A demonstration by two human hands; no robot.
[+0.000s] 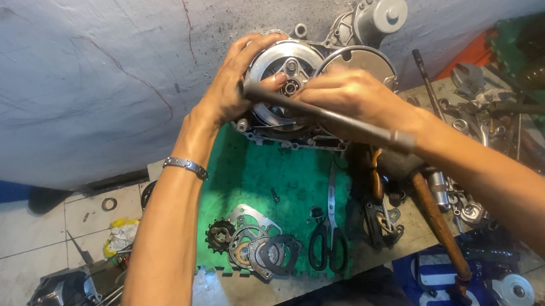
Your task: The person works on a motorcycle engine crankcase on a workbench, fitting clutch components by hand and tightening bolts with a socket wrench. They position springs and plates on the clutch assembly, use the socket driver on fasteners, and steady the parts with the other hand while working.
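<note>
Down front, bench edge: scissors [328, 236] lie flat on green mat [248, 174], gaskets [264, 247] & a small sprocket [219, 235] just left of them. Hammer [438, 221] w/ wooden handle sits right of scissors, head up by the right forearm. Mid-bench now: right hand [352, 98] closed round a dark steel bar [328, 117], which slants from the rotor down to lower right. Left hand [232, 88] wraps the rim of the rotor [282, 74], fingers curled over top, thumb near hub. Rotor sits in engine case [342, 44] at mat's far edge, against the wall. Judging by looks: rotor's heavy, stiff metal, prob. oily & slick, so best gripped at the rim; bar rigid, best held at mid-shaft. Bar tip is hidden behind left hand, can't tell what it touches. Case's lower half masked by both hands; tool pile [490, 113] far right too cluttered to sort out.
</note>
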